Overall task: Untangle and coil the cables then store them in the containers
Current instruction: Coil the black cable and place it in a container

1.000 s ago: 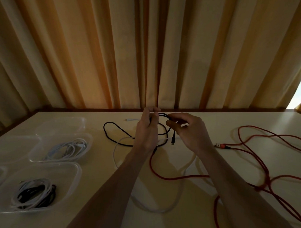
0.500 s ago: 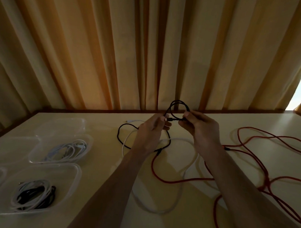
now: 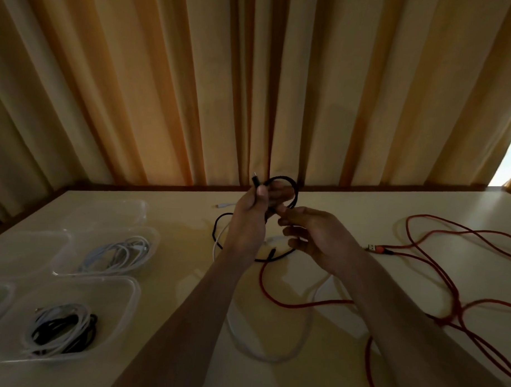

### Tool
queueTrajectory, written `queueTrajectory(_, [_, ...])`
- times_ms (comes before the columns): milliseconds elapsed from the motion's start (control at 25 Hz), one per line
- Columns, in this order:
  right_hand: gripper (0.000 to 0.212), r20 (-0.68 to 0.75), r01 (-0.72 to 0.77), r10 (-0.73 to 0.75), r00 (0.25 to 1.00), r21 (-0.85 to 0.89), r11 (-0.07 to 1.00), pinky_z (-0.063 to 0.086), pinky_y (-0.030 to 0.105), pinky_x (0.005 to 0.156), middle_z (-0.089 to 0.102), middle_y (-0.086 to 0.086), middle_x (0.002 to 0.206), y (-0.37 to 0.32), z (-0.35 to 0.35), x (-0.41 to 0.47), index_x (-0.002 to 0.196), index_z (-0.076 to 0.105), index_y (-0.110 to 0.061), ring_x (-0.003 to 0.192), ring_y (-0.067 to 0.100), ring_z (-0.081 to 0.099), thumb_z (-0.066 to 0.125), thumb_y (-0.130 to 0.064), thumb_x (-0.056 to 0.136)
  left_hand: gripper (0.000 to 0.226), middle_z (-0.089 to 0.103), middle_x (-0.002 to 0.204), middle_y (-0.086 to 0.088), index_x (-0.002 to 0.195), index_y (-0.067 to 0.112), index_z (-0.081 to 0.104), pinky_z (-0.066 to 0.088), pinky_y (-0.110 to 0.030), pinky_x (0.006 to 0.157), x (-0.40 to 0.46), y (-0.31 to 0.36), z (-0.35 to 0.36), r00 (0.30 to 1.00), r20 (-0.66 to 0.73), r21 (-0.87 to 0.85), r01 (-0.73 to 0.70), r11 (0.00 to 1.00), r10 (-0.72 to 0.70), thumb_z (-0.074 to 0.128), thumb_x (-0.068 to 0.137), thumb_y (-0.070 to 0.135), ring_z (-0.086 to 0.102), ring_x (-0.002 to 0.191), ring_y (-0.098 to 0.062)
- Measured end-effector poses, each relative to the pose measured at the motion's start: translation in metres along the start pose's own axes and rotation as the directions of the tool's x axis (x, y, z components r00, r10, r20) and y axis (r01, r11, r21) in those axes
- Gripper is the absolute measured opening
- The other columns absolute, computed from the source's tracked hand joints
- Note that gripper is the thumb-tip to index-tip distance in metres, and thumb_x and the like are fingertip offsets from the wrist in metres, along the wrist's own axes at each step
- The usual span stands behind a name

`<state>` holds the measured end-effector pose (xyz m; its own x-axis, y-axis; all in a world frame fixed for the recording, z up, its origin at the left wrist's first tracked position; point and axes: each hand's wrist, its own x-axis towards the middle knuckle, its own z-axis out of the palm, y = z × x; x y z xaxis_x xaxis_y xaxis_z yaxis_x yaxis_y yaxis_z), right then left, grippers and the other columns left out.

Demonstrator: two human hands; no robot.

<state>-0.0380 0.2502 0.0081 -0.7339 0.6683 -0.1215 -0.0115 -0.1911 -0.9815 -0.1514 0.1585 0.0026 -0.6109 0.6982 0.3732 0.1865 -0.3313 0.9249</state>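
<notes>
My left hand [image 3: 252,215] is raised above the table and grips the black cable [image 3: 292,186] near its plug, with a small loop standing over the fingers. The rest of the black cable trails down to the table behind my wrist. My right hand [image 3: 313,233] hovers just right of it, fingers loosely curled, fingertips by the loop; I cannot tell if they touch the cable. A white cable [image 3: 260,354] lies in a wide loop under my forearms. A long red cable [image 3: 437,251] sprawls over the right of the table.
Clear plastic containers sit at the left: one [image 3: 129,293] holds coiled white and black cables, another [image 3: 157,239] holds a white coil, and one [image 3: 138,209] behind looks empty. More tubs [image 3: 1,294] touch the left edge. Orange curtains [image 3: 252,92] hang behind the table.
My left hand has lifted and taken the black cable's plug end, holding the loop alone. My right hand has let go of the loop and dropped slightly to the right.
</notes>
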Motion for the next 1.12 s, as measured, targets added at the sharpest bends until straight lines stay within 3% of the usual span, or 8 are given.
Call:
queueTrajectory(200, [0.042, -0.043, 0.2, -0.248, 0.968, -0.465, 0.862, 0.056, 0.034, 0.07, 0.074, -0.001, 0.091, -0.003, 0.001, -0.001, 0.111, 0.072, -0.031, 0.075, 0.015, 0.068, 0.088, -0.048, 0.076, 0.032, 0.053, 0.065, 0.013, 0.114, 0.007, 0.061, 0.05, -0.045, 0.078, 0.005, 0.0, -0.003, 0.998, -0.065, 0.129, -0.009, 0.992, 0.018, 0.035, 0.113, 0.024, 0.052, 0.071, -0.014])
queueTrajectory(320, [0.057, 0.055, 0.41, -0.44, 0.896, -0.481, 0.775, 0.059, 0.031, 0.081, 0.067, -0.007, 0.111, -0.005, -0.001, -0.001, 0.134, 0.064, -0.039, 0.092, 0.012, 0.069, 0.085, -0.042, 0.081, 0.037, 0.064, 0.094, 0.009, 0.149, 0.025, 0.04, 0.05, -0.034, 0.081, 0.002, 0.002, -0.006, 0.998, 0.018, 0.354, -0.058, 0.933, 0.055, 0.036, 0.113, 0.027, 0.059, 0.084, -0.006])
queueTrajectory(440, [0.056, 0.15, 0.557, -0.586, 0.796, -0.559, 0.614, 0.054, 0.023, 0.09, 0.063, -0.013, 0.124, -0.004, -0.003, -0.001, 0.142, 0.06, -0.04, 0.103, 0.006, 0.065, 0.077, -0.034, 0.089, 0.045, 0.067, 0.12, -0.013, 0.155, 0.032, 0.017, 0.05, -0.031, 0.085, -0.004, 0.008, -0.008, 0.996, 0.088, 0.333, -0.06, 0.941, 0.032, 0.034, 0.113, 0.029, 0.062, 0.093, 0.0])
queueTrajectory(600, [0.032, 0.212, 0.582, -0.615, 0.76, -0.645, 0.496, 0.051, 0.013, 0.078, 0.07, -0.019, 0.111, 0.0, 0.001, -0.003, 0.123, 0.071, -0.039, 0.097, 0.0, 0.065, 0.073, -0.025, 0.094, 0.033, 0.053, 0.142, -0.019, 0.138, 0.061, 0.018, 0.053, -0.043, 0.093, -0.006, 0.011, -0.008, 0.988, 0.146, 0.333, -0.094, 0.938, 0.047, 0.027, 0.108, 0.05, 0.067, 0.099, -0.009])
queueTrajectory(720, [0.025, 0.179, 0.551, -0.629, 0.756, -0.692, 0.465, 0.053, 0.014, 0.072, 0.076, -0.013, 0.093, 0.001, -0.004, -0.002, 0.118, 0.077, -0.031, 0.08, 0.0, 0.069, 0.073, -0.019, 0.096, 0.052, 0.061, 0.134, -0.014, 0.153, 0.045, 0.014, 0.053, -0.037, 0.091, -0.003, 0.007, -0.009, 0.995, 0.096, 0.337, -0.055, 0.94, 0.024, 0.032, 0.105, 0.053, 0.064, 0.086, -0.007])
queueTrajectory(840, [0.019, -0.013, 0.481, -0.649, 0.761, -0.659, 0.578, 0.054, 0.012, 0.066, 0.077, -0.009, 0.082, 0.0, -0.007, 0.0, 0.112, 0.08, -0.023, 0.066, 0.003, 0.071, 0.073, -0.016, 0.096, 0.046, 0.073, 0.099, -0.004, 0.155, 0.029, 0.029, 0.049, -0.028, 0.081, 0.0, 0.01, -0.016, 0.993, 0.111, 0.422, -0.072, 0.904, 0.028, 0.038, 0.111, 0.04, 0.066, 0.087, -0.01])
queueTrajectory(960, [0.018, -0.272, 0.454, -0.616, 0.739, -0.474, 0.754, 0.062, 0.025, 0.077, 0.078, -0.004, 0.082, -0.004, -0.014, 0.005, 0.111, 0.08, -0.018, 0.07, 0.007, 0.075, 0.075, -0.016, 0.095, 0.032, 0.071, 0.105, 0.008, 0.13, 0.023, 0.061, 0.046, -0.021, 0.085, 0.005, 0.003, -0.023, 0.99, 0.139, 0.611, -0.073, 0.788, -0.016, 0.048, 0.108, 0.042, 0.065, 0.105, -0.011])
queueTrajectory(1120, [0.021, -0.352, 0.465, -0.56, 0.75, -0.321, 0.825, 0.059, 0.037, 0.096, 0.08, -0.007, 0.097, -0.007, -0.014, 0.004, 0.106, 0.082, -0.024, 0.094, 0.007, 0.076, 0.08, -0.013, 0.088, 0.026, 0.068, 0.105, 0.004, 0.11, 0.019, 0.07, 0.048, -0.027, 0.088, 0.01, -0.014, -0.023, 0.993, 0.12, 0.711, -0.079, 0.699, -0.01, 0.057, 0.104, 0.041, 0.063, 0.103, -0.014])
